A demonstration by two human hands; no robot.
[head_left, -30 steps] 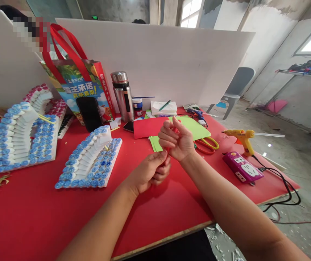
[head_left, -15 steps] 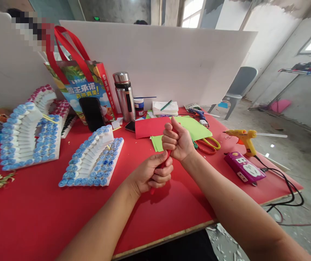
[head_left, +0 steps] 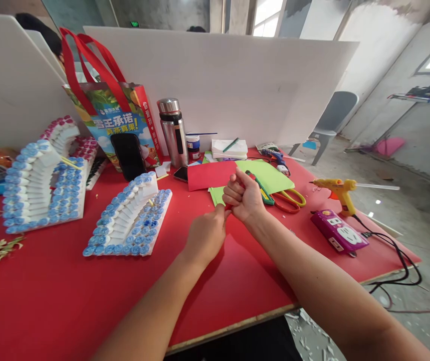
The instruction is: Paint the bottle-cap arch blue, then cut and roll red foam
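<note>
My right hand (head_left: 245, 198) is closed around a thin red roll (head_left: 228, 206) that looks like rolled paper; only a small red part shows between my hands. Back up and knuckles bent, my left hand (head_left: 205, 233) is closed at the near end of that roll, its fingertips mostly hidden. Just beyond my hands lie a red paper sheet (head_left: 211, 175) and light green paper (head_left: 265, 175). Scissors with red and yellow handles (head_left: 292, 199) and a green-handled tool (head_left: 263, 193) rest right of my right hand.
Two blue-and-white flower-edged models (head_left: 130, 215) (head_left: 44, 188) stand left on the red table (head_left: 125, 301). Behind are a bag (head_left: 113, 120), phone (head_left: 128, 156) and steel flask (head_left: 173, 133). Right are a yellow glue gun (head_left: 337, 190), purple power box (head_left: 339, 231) and trailing cables.
My left hand has turned over, back up, and moved from wrapping the roll's lower part to its end by my right hand. The roll is now mostly hidden.
</note>
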